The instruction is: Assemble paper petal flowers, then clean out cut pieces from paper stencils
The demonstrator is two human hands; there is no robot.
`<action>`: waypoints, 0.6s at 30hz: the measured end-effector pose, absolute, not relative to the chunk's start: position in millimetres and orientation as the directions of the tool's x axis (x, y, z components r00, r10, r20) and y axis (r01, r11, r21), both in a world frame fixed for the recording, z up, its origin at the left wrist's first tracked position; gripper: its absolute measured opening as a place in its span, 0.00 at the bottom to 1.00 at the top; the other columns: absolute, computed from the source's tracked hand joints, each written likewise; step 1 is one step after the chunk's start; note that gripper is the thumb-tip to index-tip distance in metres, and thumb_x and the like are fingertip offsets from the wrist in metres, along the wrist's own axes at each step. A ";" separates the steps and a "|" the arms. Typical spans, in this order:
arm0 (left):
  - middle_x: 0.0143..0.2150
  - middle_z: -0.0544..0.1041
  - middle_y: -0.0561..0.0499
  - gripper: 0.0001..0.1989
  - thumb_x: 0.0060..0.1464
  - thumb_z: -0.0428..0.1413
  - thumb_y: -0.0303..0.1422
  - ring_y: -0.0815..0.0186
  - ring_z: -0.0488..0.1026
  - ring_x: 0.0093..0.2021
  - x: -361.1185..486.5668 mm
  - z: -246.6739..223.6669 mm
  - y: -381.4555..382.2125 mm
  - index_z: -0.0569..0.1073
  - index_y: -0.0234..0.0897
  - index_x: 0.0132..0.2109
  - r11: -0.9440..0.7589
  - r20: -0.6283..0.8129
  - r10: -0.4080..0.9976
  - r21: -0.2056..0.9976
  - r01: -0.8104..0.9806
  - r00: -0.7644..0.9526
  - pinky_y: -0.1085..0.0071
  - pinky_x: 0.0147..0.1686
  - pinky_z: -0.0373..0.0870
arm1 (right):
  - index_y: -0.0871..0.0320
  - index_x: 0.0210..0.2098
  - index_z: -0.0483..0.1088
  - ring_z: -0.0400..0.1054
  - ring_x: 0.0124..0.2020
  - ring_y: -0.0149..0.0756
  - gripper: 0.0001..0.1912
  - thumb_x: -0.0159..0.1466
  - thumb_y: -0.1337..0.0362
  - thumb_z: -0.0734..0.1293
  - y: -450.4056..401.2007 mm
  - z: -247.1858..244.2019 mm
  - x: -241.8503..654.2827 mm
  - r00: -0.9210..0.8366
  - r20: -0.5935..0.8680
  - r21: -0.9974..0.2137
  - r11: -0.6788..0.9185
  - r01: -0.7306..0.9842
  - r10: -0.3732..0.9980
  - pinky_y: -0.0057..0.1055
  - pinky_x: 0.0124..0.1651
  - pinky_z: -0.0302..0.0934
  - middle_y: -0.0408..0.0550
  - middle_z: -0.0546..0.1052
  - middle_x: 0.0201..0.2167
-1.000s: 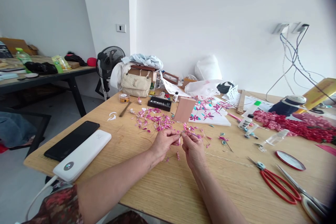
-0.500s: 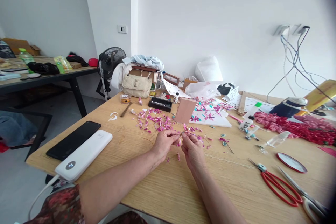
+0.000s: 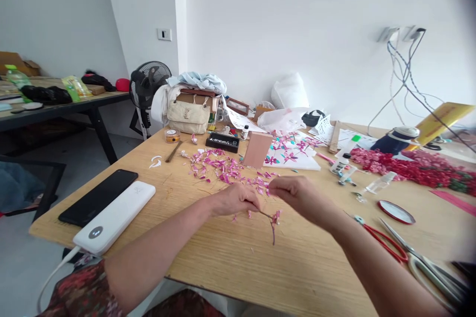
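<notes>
Stem (image 3: 273, 236) with pink flower (image 3: 275, 217), one end invisible inside left hand (image 3: 236, 199).

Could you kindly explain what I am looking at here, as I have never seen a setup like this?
Certainly. There is no machine: these are a person's two bare hands, seen from a camera worn on the head, looking forward and down.

The left hand pinches a thin, dark-stemmed sprig with a small pink flower. The right hand is nearby, fingers bent together; I cannot tell whether it holds anything.

On the light-brown wooden table, loose pink petals lie scattered beyond the hands. A flat black phone and a white rectangular power bank are at the left, red-handled metal scissors at the right. Farther back is a pinkish-tan rectangular board, beside pink-and-teal flowers on a white sheet.
</notes>
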State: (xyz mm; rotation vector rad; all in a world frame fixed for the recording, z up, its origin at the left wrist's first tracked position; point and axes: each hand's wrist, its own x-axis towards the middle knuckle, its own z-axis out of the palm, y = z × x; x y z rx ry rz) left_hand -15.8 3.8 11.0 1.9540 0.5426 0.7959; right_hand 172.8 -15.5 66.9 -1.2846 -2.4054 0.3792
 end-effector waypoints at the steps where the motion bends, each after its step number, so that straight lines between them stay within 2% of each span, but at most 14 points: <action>1: 0.24 0.72 0.51 0.04 0.44 0.57 0.29 0.69 0.66 0.27 -15.0 13.4 1.0 0.77 0.37 0.26 -0.383 0.280 0.648 0.924 -0.015 0.708 0.73 0.31 0.61 | 0.56 0.22 0.66 0.59 0.24 0.31 0.13 0.59 0.60 0.57 -10.0 67.6 180.3 -0.511 0.198 -0.471 0.538 0.699 0.837 0.27 0.27 0.49 0.42 0.68 0.20; 3: 0.24 0.71 0.52 0.05 0.43 0.59 0.32 0.71 0.66 0.26 -13.1 14.9 -2.1 0.77 0.35 0.29 -0.165 0.230 0.729 0.973 -0.161 0.644 0.73 0.29 0.61 | 0.57 0.21 0.64 0.58 0.24 0.31 0.13 0.59 0.58 0.57 -3.7 57.2 188.5 -0.473 0.200 -0.594 0.490 0.638 0.858 0.26 0.27 0.50 0.41 0.66 0.20; 5: 0.24 0.71 0.53 0.07 0.40 0.61 0.34 0.72 0.65 0.24 -10.7 12.5 -1.2 0.75 0.34 0.29 -0.011 0.169 0.842 0.955 -0.298 0.512 0.74 0.28 0.60 | 0.57 0.22 0.62 0.57 0.23 0.31 0.13 0.59 0.58 0.56 -6.9 38.3 186.8 -0.410 0.213 -0.627 0.446 0.639 0.887 0.26 0.26 0.49 0.41 0.64 0.19; 8: 0.20 0.69 0.54 0.08 0.39 0.61 0.33 0.73 0.63 0.22 -7.8 6.2 5.2 0.73 0.32 0.26 0.027 0.092 0.936 0.944 -0.330 0.340 0.75 0.26 0.59 | 0.57 0.20 0.59 0.54 0.20 0.29 0.14 0.61 0.64 0.53 -27.9 18.7 172.0 -0.456 0.226 -0.415 0.509 0.755 0.861 0.25 0.24 0.46 0.40 0.60 0.16; 11: 0.20 0.69 0.54 0.03 0.41 0.58 0.29 0.72 0.63 0.23 -6.5 4.0 9.1 0.74 0.33 0.25 -0.106 0.137 0.954 0.986 -0.128 0.266 0.74 0.27 0.59 | 0.57 0.20 0.60 0.53 0.18 0.28 0.12 0.59 0.71 0.54 -50.1 32.0 158.6 -0.566 0.211 -0.114 0.595 0.796 0.797 0.26 0.22 0.41 0.41 0.62 0.16; 13: 0.22 0.70 0.52 0.04 0.42 0.57 0.26 0.70 0.65 0.26 -6.3 7.6 6.8 0.75 0.35 0.23 -0.282 0.249 0.909 0.958 0.051 0.335 0.73 0.30 0.60 | 0.57 0.21 0.62 0.54 0.19 0.29 0.12 0.57 0.73 0.55 -53.0 55.4 158.3 -0.628 0.228 -0.021 0.648 0.761 0.744 0.28 0.23 0.41 0.42 0.64 0.17; 14: 0.22 0.71 0.52 0.06 0.42 0.56 0.24 0.69 0.65 0.27 -6.4 11.0 4.3 0.75 0.36 0.22 -0.368 0.294 0.860 0.924 0.109 0.416 0.73 0.31 0.60 | 0.57 0.21 0.63 0.55 0.20 0.29 0.12 0.57 0.73 0.55 -49.8 67.5 161.6 -0.655 0.237 -0.018 0.677 0.735 0.717 0.28 0.23 0.42 0.43 0.65 0.17; 16: 0.22 0.70 0.52 0.08 0.42 0.56 0.22 0.69 0.65 0.28 -6.5 19.9 -2.5 0.75 0.38 0.21 -0.463 0.303 0.718 0.880 0.105 0.627 0.73 0.33 0.60 | 0.56 0.22 0.66 0.57 0.21 0.30 0.12 0.58 0.70 0.55 -36.2 85.5 173.5 -0.680 0.244 -0.085 0.714 0.695 0.691 0.27 0.24 0.45 0.44 0.67 0.19; 18: 0.22 0.70 0.53 0.06 0.42 0.56 0.23 0.70 0.65 0.27 -6.4 29.4 -9.2 0.75 0.37 0.23 -0.388 0.243 0.609 0.922 0.016 0.755 0.73 0.30 0.60 | 0.56 0.23 0.67 0.59 0.22 0.31 0.13 0.60 0.66 0.56 -19.9 89.0 187.9 -0.634 0.265 -0.220 0.686 0.694 0.726 0.27 0.25 0.48 0.44 0.68 0.20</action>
